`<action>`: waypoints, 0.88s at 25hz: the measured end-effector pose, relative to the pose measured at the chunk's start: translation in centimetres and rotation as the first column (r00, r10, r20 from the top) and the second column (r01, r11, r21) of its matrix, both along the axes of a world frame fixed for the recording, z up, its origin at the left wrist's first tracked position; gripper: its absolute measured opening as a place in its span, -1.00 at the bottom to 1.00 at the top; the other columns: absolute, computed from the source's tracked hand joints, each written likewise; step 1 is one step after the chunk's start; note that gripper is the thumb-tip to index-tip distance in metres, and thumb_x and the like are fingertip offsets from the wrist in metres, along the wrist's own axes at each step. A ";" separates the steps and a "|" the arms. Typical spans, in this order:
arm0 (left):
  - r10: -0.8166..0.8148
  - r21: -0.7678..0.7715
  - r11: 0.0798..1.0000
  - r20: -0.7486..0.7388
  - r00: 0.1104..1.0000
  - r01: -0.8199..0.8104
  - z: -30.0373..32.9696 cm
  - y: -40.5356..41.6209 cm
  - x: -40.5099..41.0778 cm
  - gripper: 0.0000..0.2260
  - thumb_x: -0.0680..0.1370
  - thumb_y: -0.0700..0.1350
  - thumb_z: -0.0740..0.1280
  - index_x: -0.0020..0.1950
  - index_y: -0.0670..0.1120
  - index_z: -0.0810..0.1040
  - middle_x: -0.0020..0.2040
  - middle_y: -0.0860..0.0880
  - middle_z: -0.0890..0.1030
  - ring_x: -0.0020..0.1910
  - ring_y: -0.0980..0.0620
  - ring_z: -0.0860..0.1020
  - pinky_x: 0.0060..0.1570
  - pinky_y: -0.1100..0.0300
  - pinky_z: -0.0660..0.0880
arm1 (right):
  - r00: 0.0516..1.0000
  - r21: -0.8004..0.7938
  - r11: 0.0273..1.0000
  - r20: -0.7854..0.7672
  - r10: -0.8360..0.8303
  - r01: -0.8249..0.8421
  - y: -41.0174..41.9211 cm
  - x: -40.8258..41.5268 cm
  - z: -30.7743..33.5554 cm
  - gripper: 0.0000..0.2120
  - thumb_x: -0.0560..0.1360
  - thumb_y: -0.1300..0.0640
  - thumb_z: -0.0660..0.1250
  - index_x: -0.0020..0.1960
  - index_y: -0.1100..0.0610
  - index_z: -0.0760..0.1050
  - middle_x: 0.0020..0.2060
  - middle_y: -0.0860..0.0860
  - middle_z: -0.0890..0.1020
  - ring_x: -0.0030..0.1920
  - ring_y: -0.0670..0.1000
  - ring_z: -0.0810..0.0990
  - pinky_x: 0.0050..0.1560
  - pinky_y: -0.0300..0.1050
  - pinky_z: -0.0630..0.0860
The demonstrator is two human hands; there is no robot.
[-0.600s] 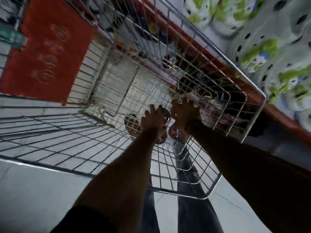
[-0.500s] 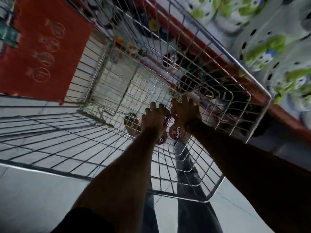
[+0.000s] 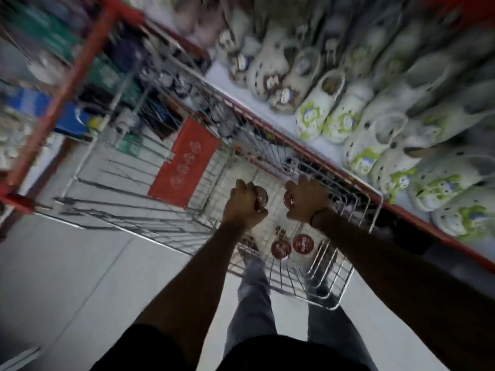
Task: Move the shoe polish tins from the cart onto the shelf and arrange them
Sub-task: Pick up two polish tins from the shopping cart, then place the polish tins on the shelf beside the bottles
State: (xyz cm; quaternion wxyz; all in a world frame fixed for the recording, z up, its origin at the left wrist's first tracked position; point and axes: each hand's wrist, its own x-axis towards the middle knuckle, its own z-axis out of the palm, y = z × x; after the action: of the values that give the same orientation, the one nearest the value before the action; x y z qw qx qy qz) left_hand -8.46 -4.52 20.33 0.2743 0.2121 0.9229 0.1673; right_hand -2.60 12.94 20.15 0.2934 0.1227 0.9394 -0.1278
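head view, heavy motion blur at the edges. left hand (image 3: pixel 245 207) up above the wire cart (image 3: pixel 334 306), fingers curled tight round tins (image 3: pixel 261 200), round edges peeking out on its right side, count impossible to call. right hand (image 3: pixel 306 202) level beside it, closed over another tin (image 3: pixel 290 202), red face turned toward the camera. two more tins (image 3: pixel 292 246) flat on the cart floor below the hands, red lids up, side by side near the close corner; round, so no long axis. shelf (image 3: pixel 329 151) just right of the cart, packed with white clogs (image 3: pixel 337 113).
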 end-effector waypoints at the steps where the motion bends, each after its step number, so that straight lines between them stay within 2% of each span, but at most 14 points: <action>1: 0.020 0.058 0.998 -0.047 0.999 -0.017 2.0 -0.1 -0.9 -0.57 0.33 -0.13 0.49 0.15 -0.23 0.53 0.14 -0.26 0.52 0.18 -0.33 0.50 0.06 -0.15 0.57 | 0.999 -0.016 1.000 -0.046 0.006 -0.007 0.2 -0.9 2.1 -0.43 0.25 -0.06 0.54 0.21 0.04 0.51 0.25 0.20 0.46 0.18 0.34 0.53 0.06 0.13 0.56; 3: 0.090 0.147 0.987 -0.131 0.987 -0.071 6.4 0.2 -2.5 -0.56 0.33 -0.09 0.48 0.15 -0.23 0.55 0.15 -0.26 0.54 0.16 -0.29 0.54 0.08 -0.14 0.58 | 0.985 -0.031 0.999 -0.174 -0.015 0.010 0.9 -2.4 6.3 -0.53 0.20 -0.08 0.51 0.06 0.03 0.54 0.13 0.16 0.51 0.10 0.30 0.55 -0.02 0.10 0.55; 5: 0.137 0.263 0.962 -0.235 0.962 -0.073 11.0 1.1 -4.5 -0.55 0.29 -0.08 0.47 0.10 -0.28 0.58 0.07 -0.28 0.57 0.05 -0.19 0.57 0.02 -0.05 0.60 | 0.949 -0.024 0.999 -0.313 -0.046 0.040 2.2 -4.2 10.7 -0.44 0.20 -0.13 0.49 0.14 0.04 0.51 0.08 0.15 0.51 0.06 0.29 0.53 -0.09 0.13 0.57; 7: 0.167 0.367 0.929 -0.331 0.929 -0.036 15.9 2.9 -6.5 -0.57 0.27 -0.11 0.49 0.05 -0.30 0.60 -0.01 -0.26 0.57 -0.08 -0.05 0.55 -0.05 0.06 0.55 | 0.881 0.010 0.999 -0.472 -0.042 0.053 3.8 -5.6 15.7 -0.31 0.21 -0.23 0.38 0.26 0.07 0.47 0.08 0.17 0.55 0.05 0.31 0.56 -0.09 0.15 0.60; 9: 0.181 0.445 0.895 -0.383 0.906 0.009 20.4 5.0 -8.3 -0.45 0.28 -0.02 0.48 0.22 -0.19 0.55 0.10 -0.17 0.52 0.00 -0.08 0.56 0.01 0.07 0.57 | 0.796 0.022 0.998 -0.604 -0.038 0.065 5.7 -6.3 20.5 -0.27 0.21 -0.31 0.29 0.26 0.07 0.45 0.04 0.16 0.60 0.02 0.30 0.60 -0.09 0.10 0.61; 10: 0.173 0.482 0.875 -0.401 0.900 0.047 22.4 6.1 -8.9 -0.40 0.28 0.02 0.49 0.28 -0.13 0.51 0.14 -0.13 0.49 0.07 -0.11 0.55 0.07 0.07 0.55 | 0.767 0.043 0.997 -0.641 -0.019 0.061 6.6 -6.3 22.5 -0.27 0.21 -0.32 0.31 0.26 0.07 0.43 0.05 0.15 0.61 0.02 0.29 0.61 -0.06 0.09 0.61; 12: 0.159 0.558 0.820 -0.435 0.886 0.127 25.9 9.0 -9.4 -0.39 0.27 0.04 0.51 0.27 -0.07 0.46 0.13 -0.09 0.49 0.12 -0.07 0.50 0.09 0.12 0.46 | 0.715 0.070 0.995 -0.699 -0.005 0.075 8.7 -5.3 26.6 -0.23 0.18 -0.32 0.36 0.26 0.08 0.39 0.06 0.13 0.61 0.04 0.26 0.60 0.02 0.09 0.59; 14: 0.147 0.613 0.764 -0.471 0.870 0.202 28.7 12.2 -9.0 -0.46 0.25 0.02 0.50 0.18 -0.06 0.45 0.08 -0.06 0.51 0.09 -0.06 0.50 0.05 0.14 0.42 | 0.669 0.099 0.989 -0.743 -0.003 0.114 11.3 -3.8 29.8 -0.20 0.15 -0.32 0.38 0.27 0.09 0.39 0.04 0.09 0.61 0.03 0.23 0.58 0.00 0.06 0.54; 16: 0.115 0.636 0.717 -0.512 0.852 0.286 30.5 15.6 -8.1 -0.49 0.26 0.01 0.48 0.14 -0.07 0.46 0.05 -0.05 0.53 0.06 -0.06 0.51 0.04 0.13 0.44 | 0.635 0.148 0.971 -0.772 -0.004 0.186 14.1 -2.1 32.5 -0.28 0.17 -0.34 0.38 0.17 0.07 0.39 -0.03 0.04 0.60 -0.02 0.20 0.56 -0.09 0.04 0.47; 19: 0.039 0.630 0.679 -0.543 0.839 0.377 31.9 21.1 -6.9 -0.53 0.27 -0.04 0.47 0.15 -0.08 0.50 0.05 -0.05 0.56 0.07 -0.03 0.50 0.04 0.25 0.39 | 0.562 0.221 0.918 -0.827 -0.003 0.329 19.3 0.2 34.8 -0.35 0.21 -0.47 0.35 -0.01 0.05 0.39 -0.17 -0.01 0.59 -0.13 0.15 0.56 -0.14 0.03 0.40; 20: 0.018 0.619 0.683 -0.545 0.838 0.388 32.1 22.9 -6.7 -0.53 0.27 -0.06 0.47 0.15 -0.09 0.51 0.06 -0.05 0.57 0.08 -0.03 0.50 0.05 0.23 0.41 | 0.567 0.235 0.901 -0.823 -0.015 0.365 21.0 0.5 35.2 -0.34 0.20 -0.48 0.34 -0.03 0.05 0.39 -0.18 -0.01 0.60 -0.14 0.15 0.55 -0.13 0.03 0.40; 22: -0.045 0.574 0.717 -0.528 0.848 0.395 32.5 26.2 -6.5 -0.55 0.27 -0.03 0.46 0.13 -0.08 0.51 0.06 -0.05 0.58 0.08 -0.06 0.52 0.06 0.08 0.50 | 0.655 0.291 0.870 -0.754 -0.048 0.399 24.0 0.6 35.6 -0.37 0.19 -0.38 0.36 0.02 0.06 0.40 -0.11 0.01 0.64 -0.04 0.16 0.57 -0.04 0.04 0.41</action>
State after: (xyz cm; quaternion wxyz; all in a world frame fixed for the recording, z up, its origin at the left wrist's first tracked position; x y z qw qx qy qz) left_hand -14.98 21.66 52.79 -0.0371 0.4418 0.8065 0.3911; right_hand -1.96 36.91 55.78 -0.1561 0.2417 0.9577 0.0096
